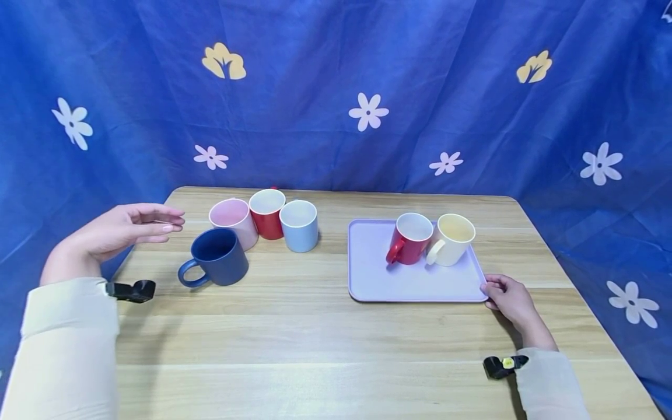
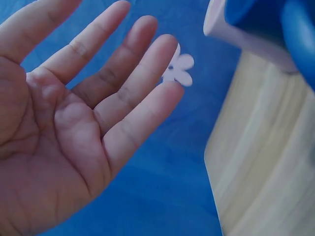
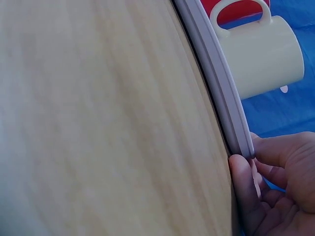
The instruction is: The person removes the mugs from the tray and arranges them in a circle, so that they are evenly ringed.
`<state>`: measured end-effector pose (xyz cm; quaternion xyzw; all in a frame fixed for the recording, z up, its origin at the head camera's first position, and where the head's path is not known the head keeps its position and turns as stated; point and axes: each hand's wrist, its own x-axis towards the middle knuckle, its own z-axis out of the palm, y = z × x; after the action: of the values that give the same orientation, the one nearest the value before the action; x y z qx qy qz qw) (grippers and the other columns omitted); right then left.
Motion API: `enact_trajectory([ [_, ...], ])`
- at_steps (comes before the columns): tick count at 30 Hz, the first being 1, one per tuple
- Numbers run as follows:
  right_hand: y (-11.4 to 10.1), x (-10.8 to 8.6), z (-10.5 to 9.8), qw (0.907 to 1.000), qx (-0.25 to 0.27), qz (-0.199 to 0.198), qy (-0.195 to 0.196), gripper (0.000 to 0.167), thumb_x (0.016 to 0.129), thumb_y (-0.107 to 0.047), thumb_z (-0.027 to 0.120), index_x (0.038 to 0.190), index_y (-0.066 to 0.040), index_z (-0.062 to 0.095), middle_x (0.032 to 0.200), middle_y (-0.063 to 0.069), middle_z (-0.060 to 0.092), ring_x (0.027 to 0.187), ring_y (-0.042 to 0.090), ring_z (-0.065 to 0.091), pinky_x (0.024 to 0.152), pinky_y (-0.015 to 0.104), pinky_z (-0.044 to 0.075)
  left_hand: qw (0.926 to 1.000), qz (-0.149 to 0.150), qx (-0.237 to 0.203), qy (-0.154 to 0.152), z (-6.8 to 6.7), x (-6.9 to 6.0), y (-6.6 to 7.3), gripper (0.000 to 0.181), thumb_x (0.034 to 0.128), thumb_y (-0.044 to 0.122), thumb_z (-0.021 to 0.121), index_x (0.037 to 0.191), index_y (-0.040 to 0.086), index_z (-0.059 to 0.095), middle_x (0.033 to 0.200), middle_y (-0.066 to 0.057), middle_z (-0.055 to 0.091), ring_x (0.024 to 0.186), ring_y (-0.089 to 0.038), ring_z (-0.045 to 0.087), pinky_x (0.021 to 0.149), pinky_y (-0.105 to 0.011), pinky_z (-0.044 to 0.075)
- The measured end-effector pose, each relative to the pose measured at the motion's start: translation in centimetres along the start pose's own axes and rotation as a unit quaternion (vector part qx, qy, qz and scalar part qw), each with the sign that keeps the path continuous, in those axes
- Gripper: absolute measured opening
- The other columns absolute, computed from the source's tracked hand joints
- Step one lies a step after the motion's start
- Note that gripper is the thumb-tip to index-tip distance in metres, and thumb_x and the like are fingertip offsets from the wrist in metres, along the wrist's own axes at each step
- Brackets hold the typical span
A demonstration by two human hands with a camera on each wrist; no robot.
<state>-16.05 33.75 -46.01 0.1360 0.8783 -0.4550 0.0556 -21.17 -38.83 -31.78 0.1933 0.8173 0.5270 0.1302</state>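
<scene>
My left hand is raised at the table's left side, its fingers straight and holding nothing; the left wrist view shows the bare palm. Closest to it stands a dark blue mug, handle to the left. Behind that are a pink mug, a red mug and a light blue mug. With thumb and fingers my right hand pinches the near right corner of a lilac tray. A second red mug and a cream mug stand upright on the tray, side by side.
The wooden table reaches back to a blue curtain with printed flowers. A black wrist camera sits at the left cuff, another camera at the right.
</scene>
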Motion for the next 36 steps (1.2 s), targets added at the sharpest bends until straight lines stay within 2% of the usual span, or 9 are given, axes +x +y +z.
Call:
enact_trajectory([
  [4,0.0,-0.1,0.0,1.0,0.0,-0.007,0.0,0.044,0.097,-0.017,0.056,0.131,0.01,0.046,0.115,0.023,0.054,0.081,0.01,0.056,0.065,0.021,0.053,0.9996,0.008,0.02,0.017,1.2,0.9,1.1,0.038,0.0952,-0.003,0.052,0.133,0.0,0.051,0.116,0.008,0.064,0.104,-0.009,0.062,0.08,-0.027,0.052],
  [10,-0.1,-0.1,0.0,1.0,0.001,-0.008,0.002,0.044,0.097,-0.016,0.056,0.13,0.01,0.046,0.115,0.023,0.054,0.08,0.008,0.056,0.064,0.021,0.053,0.9981,0.005,0.042,0.045,3.8,2.9,2.5,0.039,0.0924,0.001,0.06,0.131,-0.002,0.052,0.114,0.005,0.065,0.101,-0.009,0.063,0.08,-0.022,0.051],
  [14,-0.1,-0.1,0.0,1.0,0.0,-0.007,0.002,0.044,0.097,-0.016,0.056,0.131,0.01,0.046,0.115,0.024,0.054,0.08,0.008,0.056,0.064,0.021,0.053,0.9988,0.037,0.021,0.024,5.3,4.4,3.1,0.037,0.092,-0.001,0.059,0.129,0.002,0.057,0.116,0.004,0.065,0.101,-0.009,0.063,0.081,-0.021,0.05],
  [18,0.0,-0.1,0.0,1.0,0.0,-0.007,0.001,0.045,0.097,-0.016,0.056,0.131,0.01,0.046,0.116,0.024,0.054,0.08,0.008,0.057,0.064,0.021,0.053,0.9976,0.068,-0.008,0.005,7.0,5.8,3.7,0.035,0.0912,-0.003,0.059,0.126,-0.001,0.058,0.115,0.002,0.065,0.101,-0.01,0.063,0.081,-0.022,0.05],
  [23,0.0,0.0,0.0,1.0,0.001,-0.006,0.001,0.045,0.097,-0.017,0.056,0.131,0.01,0.046,0.117,0.025,0.053,0.08,0.009,0.057,0.065,0.022,0.053,0.9979,0.065,-0.003,0.001,9.1,7.3,4.5,0.035,0.0909,0.003,0.062,0.125,-0.003,0.057,0.113,0.0,0.066,0.103,-0.013,0.062,0.087,-0.02,0.047],
  [29,0.0,0.0,0.0,1.0,0.003,-0.002,0.001,0.045,0.097,-0.017,0.056,0.131,0.01,0.046,0.117,0.024,0.053,0.081,0.01,0.057,0.065,0.022,0.053,0.996,0.079,-0.035,-0.022,11.8,9.1,4.8,0.038,0.089,0.001,0.064,0.123,-0.012,0.053,0.112,-0.003,0.066,0.101,-0.017,0.063,0.087,-0.025,0.048],
  [32,-0.1,0.0,0.0,1.0,0.005,-0.001,0.0,0.044,0.097,-0.017,0.056,0.131,0.01,0.046,0.116,0.024,0.053,0.081,0.01,0.057,0.065,0.022,0.053,0.9952,0.075,-0.052,-0.034,13.1,9.8,4.9,0.039,0.0875,-0.001,0.065,0.122,-0.013,0.053,0.112,-0.005,0.066,0.099,-0.017,0.064,0.085,-0.029,0.051],
  [36,-0.1,0.0,-0.1,1.0,0.008,-0.004,-0.001,0.044,0.097,-0.017,0.056,0.131,0.01,0.046,0.115,0.024,0.054,0.08,0.009,0.057,0.065,0.022,0.053,0.9952,0.06,-0.06,-0.048,14.6,10.7,5.2,0.04,0.0869,-0.002,0.066,0.123,-0.013,0.053,0.116,-0.017,0.063,0.102,-0.02,0.063,0.084,-0.031,0.051],
])
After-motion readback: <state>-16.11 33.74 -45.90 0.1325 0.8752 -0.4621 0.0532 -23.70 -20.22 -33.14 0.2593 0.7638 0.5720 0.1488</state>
